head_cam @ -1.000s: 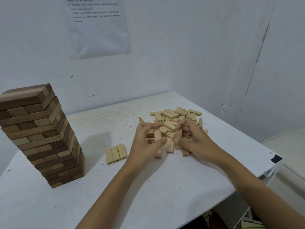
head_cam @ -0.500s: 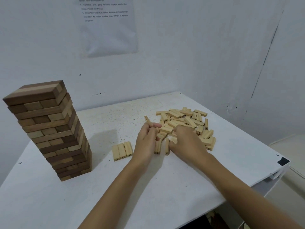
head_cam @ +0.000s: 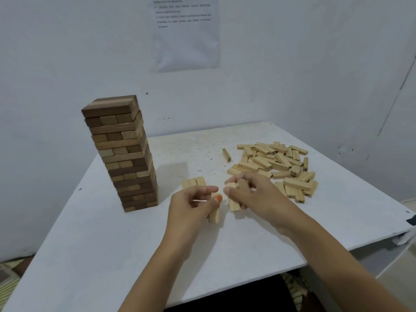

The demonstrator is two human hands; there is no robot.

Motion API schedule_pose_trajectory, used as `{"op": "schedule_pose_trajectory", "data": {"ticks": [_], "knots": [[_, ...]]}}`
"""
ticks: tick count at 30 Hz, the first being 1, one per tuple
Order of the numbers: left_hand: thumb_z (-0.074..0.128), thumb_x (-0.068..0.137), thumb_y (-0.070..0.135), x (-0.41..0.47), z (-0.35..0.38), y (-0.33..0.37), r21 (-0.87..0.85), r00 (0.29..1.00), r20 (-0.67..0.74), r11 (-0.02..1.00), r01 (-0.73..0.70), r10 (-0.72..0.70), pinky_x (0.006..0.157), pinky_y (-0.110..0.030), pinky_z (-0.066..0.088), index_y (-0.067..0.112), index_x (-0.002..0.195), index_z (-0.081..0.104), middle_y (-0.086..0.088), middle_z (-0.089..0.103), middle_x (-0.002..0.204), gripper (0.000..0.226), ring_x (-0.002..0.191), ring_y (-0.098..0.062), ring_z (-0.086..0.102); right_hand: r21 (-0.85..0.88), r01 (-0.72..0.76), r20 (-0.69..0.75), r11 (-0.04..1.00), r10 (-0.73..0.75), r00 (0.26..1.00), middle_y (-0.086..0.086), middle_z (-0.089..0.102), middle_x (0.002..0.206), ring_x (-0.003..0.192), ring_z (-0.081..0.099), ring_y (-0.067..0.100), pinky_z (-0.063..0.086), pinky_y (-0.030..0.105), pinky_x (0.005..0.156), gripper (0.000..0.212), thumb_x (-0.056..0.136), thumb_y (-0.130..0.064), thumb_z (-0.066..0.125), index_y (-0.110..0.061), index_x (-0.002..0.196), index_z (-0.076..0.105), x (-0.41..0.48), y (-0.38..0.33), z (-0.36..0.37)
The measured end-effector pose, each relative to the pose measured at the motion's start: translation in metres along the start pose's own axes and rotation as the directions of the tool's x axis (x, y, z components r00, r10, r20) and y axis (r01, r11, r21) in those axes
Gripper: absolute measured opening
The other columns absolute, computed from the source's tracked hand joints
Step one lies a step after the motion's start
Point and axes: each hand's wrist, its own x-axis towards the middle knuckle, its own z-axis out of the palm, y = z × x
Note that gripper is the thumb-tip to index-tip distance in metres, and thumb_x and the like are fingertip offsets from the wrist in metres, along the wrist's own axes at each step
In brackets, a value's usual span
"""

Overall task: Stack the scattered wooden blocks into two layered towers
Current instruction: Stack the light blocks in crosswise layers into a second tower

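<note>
head view: my left grip (head_cam: 191, 206) is low over the white bench (head_cam: 108, 244). its fingers are curled, and the thumb, with an orange nail, pinches one pale wooden block (head_cam: 213, 216). that block stands nearly upright, its lower end down at the bench top; whether it rests there i cannot tell.

my right grip (head_cam: 258, 199) is just beside the left one, their fingertips close but apart. its fingers curl round a small bunch of pale wooden blocks (head_cam: 233, 204), held on end. i see at least two, and my fingers hide the rest.

just beyond my left grip, a flat row of three pale wooden blocks (head_cam: 194, 182) lies side by side, each touching the next.

beyond my right grip, toward the far right of the bench, lies the loose heap of scattered pale wooden blocks (head_cam: 276, 163), piled at all angles. some of them show dark marks on their ends. a lone pale wooden block (head_cam: 226, 154) lies just left of the heap, apart from it.

on the left of the bench stands the tall tower of dark and light brown wooden blocks (head_cam: 123, 154), upright with its layers crossed, well apart from the heap and from both grips.

a printed paper sheet (head_cam: 186, 32) hangs on the white wall (head_cam: 292, 64) behind; its text is too blurred to read.
</note>
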Motion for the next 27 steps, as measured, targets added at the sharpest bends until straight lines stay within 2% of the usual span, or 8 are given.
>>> {"op": "schedule_pose_trajectory", "data": {"ticks": [3,9,12,15,18,21,23,27], "knots": [[0.074,0.081,0.014,-0.012,-0.014,-0.009,-0.024,0.998,-0.035,0.998,0.055,-0.055,0.066,-0.016,0.051,0.015,0.094,0.074,-0.003,0.071,0.082,0.013,0.079,-0.013,0.064,0.036,-0.044,0.097,0.998,0.041,0.994,0.001,0.057,0.075,0.053,0.049,0.010,0.041,0.026,0.055,0.013,0.084,-0.024,0.075,-0.021,0.095,0.069,-0.008,0.004,0.015],[0.067,0.088,0.017,-0.029,-0.026,-0.019,0.068,0.997,-0.032,0.995,0.069,-0.067,0.082,-0.021,0.052,0.020,0.102,0.071,0.000,0.071,0.095,0.015,0.093,-0.014,0.066,-0.063,0.007,0.072,0.998,-0.002,0.997,-0.004,0.053,0.068,0.043,0.048,0.003,0.040,0.018,0.048,0.010,0.086,-0.024,0.073,-0.020,0.096,0.072,-0.014,0.009,0.030],[0.069,0.086,0.019,-0.029,-0.026,-0.021,0.113,0.997,-0.067,0.993,0.034,-0.026,0.080,-0.024,0.051,0.023,0.099,0.072,0.000,0.070,0.093,0.014,0.091,-0.015,0.066,-0.050,0.015,0.074,0.999,-0.011,0.997,-0.008,0.059,0.069,0.054,0.055,0.006,0.044,0.023,0.057,0.009,0.084,-0.026,0.075,-0.021,0.092,0.073,-0.016,0.010,0.035],[0.070,0.085,0.021,-0.027,-0.024,-0.026,0.192,0.995,-0.091,0.981,-0.026,0.044,0.073,-0.016,0.047,0.022,0.099,0.073,0.003,0.071,0.089,0.015,0.086,-0.011,0.065,-0.134,0.026,0.005,0.991,-0.026,1.000,-0.011,0.067,0.088,0.084,0.060,-0.001,0.048,0.020,0.075,0.011,0.082,-0.029,0.076,-0.023,0.091,0.074,-0.017,0.012,0.035],[0.070,0.084,0.020,-0.027,-0.019,-0.030,0.243,0.987,-0.132,0.969,-0.054,0.088,0.072,-0.020,0.050,0.019,0.100,0.071,0.001,0.065,0.090,0.016,0.080,-0.011,0.061,-0.283,0.028,-0.039,0.959,-0.041,0.998,-0.016,0.060,0.088,0.083,0.053,-0.006,0.039,0.008,0.070,0.019,0.083,-0.030,0.075,-0.019,0.098,0.072,-0.018,0.010,0.034],[0.070,0.084,0.020,-0.028,-0.014,-0.033,0.279,0.984,-0.139,0.958,-0.066,0.108,0.074,-0.024,0.052,0.021,0.100,0.067,-0.004,0.054,0.097,0.016,0.076,-0.010,0.055,-0.356,0.037,-0.029,0.934,-0.051,0.998,-0.005,0.061,0.094,0.090,0.058,0.009,0.047,0.021,0.076,0.028,0.084,-0.029,0.074,-0.020,0.110,0.066,-0.019,0.012,0.035],[0.064,0.089,0.021,-0.028,-0.014,-0.033,0.264,0.987,-0.133,0.963,-0.051,0.089,0.071,-0.022,0.048,0.024,0.101,0.064,-0.006,0.055,0.100,0.013,0.079,-0.011,0.056,-0.294,0.008,-0.053,0.956,-0.024,0.998,-0.002,0.059,0.107,0.094,0.056,0.011,0.047,0.025,0.086,0.030,0.092,-0.027,0.063,-0.021,0.122,0.061,-0.019,0.013,0.035],[0.050,0.097,0.014,-0.029,-0.025,-0.026,0.274,0.997,-0.035,0.960,-0.059,0.071,0.074,-0.012,0.042,0.027,0.112,0.062,0.003,0.056,0.110,0.023,0.090,-0.002,0.056,0.028,-0.084,-0.088,0.996,0.086,0.992,0.007,0.053,0.084,0.072,0.053,0.013,0.042,0.010,0.060,0.035,0.099,-0.009,0.039,-0.020,0.125,0.060,-0.025,0.015,0.029]]}}
